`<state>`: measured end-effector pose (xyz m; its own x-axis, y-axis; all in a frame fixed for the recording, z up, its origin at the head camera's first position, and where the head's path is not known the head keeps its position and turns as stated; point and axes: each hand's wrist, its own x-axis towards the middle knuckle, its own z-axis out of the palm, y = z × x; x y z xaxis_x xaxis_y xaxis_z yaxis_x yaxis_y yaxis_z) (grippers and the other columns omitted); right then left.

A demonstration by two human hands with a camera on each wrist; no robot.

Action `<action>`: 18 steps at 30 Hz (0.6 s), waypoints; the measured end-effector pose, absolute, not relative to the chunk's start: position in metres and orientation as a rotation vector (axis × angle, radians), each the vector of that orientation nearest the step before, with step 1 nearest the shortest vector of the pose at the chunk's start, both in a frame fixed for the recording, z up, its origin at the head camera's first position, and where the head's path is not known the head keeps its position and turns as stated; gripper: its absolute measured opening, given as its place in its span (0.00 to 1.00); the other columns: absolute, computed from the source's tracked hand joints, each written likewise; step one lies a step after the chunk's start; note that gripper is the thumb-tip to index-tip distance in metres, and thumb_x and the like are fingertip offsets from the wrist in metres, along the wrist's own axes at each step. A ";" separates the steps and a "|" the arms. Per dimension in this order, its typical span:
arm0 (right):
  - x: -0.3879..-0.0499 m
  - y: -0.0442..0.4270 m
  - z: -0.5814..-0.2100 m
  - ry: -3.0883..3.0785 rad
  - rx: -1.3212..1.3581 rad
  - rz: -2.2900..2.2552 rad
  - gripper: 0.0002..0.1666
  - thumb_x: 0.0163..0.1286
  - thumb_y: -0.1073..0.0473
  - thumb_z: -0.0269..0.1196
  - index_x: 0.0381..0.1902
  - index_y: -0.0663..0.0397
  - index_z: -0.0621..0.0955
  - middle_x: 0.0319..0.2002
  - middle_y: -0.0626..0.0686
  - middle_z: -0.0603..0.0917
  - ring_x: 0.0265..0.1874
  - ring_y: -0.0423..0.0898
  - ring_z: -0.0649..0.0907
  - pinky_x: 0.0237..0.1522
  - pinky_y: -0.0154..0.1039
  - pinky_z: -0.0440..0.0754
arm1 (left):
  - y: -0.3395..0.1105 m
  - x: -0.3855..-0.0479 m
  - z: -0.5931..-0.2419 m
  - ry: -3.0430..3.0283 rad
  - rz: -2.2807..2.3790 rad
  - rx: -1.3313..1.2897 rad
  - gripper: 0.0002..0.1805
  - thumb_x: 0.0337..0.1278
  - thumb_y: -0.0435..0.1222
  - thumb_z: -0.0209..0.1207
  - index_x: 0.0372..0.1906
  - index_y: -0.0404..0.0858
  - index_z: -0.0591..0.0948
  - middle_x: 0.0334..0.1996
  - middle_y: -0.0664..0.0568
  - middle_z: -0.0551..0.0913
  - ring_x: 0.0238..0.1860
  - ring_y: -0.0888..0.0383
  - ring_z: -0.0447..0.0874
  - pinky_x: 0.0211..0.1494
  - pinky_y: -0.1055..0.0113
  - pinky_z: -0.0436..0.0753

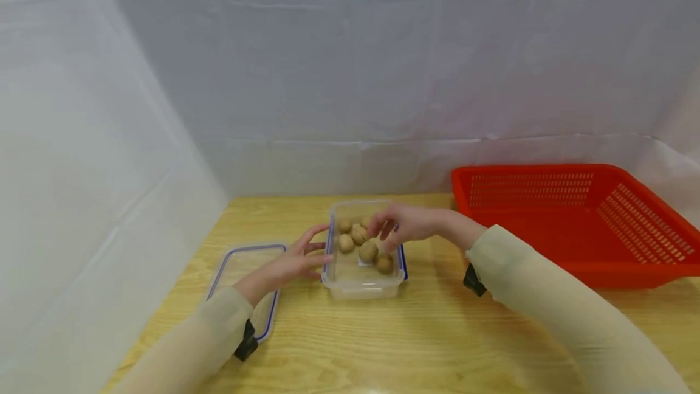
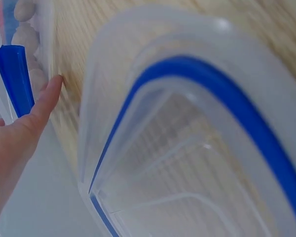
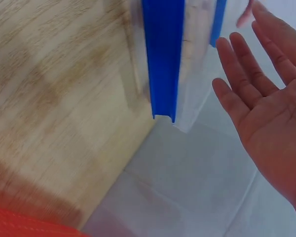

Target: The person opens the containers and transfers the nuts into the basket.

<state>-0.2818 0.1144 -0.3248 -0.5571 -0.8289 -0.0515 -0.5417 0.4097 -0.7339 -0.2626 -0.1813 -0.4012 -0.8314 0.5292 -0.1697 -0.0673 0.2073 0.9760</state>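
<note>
A clear plastic box (image 1: 361,292) with blue side clips stands on the table. Several round brown pieces (image 1: 369,252), like small potatoes or walnuts, lie inside; their exact kind cannot be told. My left hand (image 1: 298,260) is at the box's left wall, fingers spread and fairly straight; in the left wrist view one finger (image 2: 49,96) reaches along beside the blue clip (image 2: 17,79). Above the box's right side hovers my right hand (image 1: 407,224), fingers bent downward. The right wrist view shows its fingers (image 3: 237,74) loose and apart, with nothing seen between them.
A clear lid (image 1: 273,248) with a blue seal lies left of the box, partly under the left forearm. To the right stands a large red plastic basket (image 1: 547,275) with slotted walls. White sheeting (image 1: 350,78) hangs behind and to the left of the wooden table (image 1: 383,345).
</note>
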 end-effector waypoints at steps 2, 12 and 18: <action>-0.283 0.112 -0.329 2.264 -1.188 -0.911 0.18 0.58 0.72 0.66 0.48 0.70 0.80 0.49 0.63 0.82 0.49 0.59 0.81 0.50 0.40 0.78 | -0.182 -0.262 -0.401 1.992 1.668 0.434 0.44 0.65 0.35 0.60 0.77 0.48 0.47 0.70 0.27 0.51 0.64 0.33 0.65 0.53 0.47 0.78; -0.288 0.103 -0.343 2.335 -1.092 -0.775 0.17 0.56 0.75 0.67 0.44 0.65 0.83 0.46 0.54 0.83 0.48 0.53 0.81 0.44 0.36 0.80 | -0.183 -0.264 -0.401 1.991 1.638 0.456 0.43 0.68 0.35 0.58 0.78 0.49 0.44 0.70 0.26 0.50 0.65 0.33 0.63 0.53 0.46 0.78; -0.289 0.098 -0.352 2.355 -1.091 -0.701 0.18 0.50 0.76 0.66 0.41 0.64 0.83 0.41 0.54 0.84 0.44 0.52 0.81 0.42 0.34 0.79 | -0.184 -0.261 -0.401 2.005 1.626 0.458 0.43 0.68 0.35 0.57 0.78 0.48 0.43 0.70 0.25 0.49 0.66 0.32 0.61 0.53 0.45 0.77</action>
<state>-0.2891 0.0981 -0.3520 -0.5865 -0.7891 -0.1824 -0.5609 0.5582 -0.6115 -0.2615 -0.1842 -0.4013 -0.8110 0.5574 -0.1774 -0.0584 0.2246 0.9727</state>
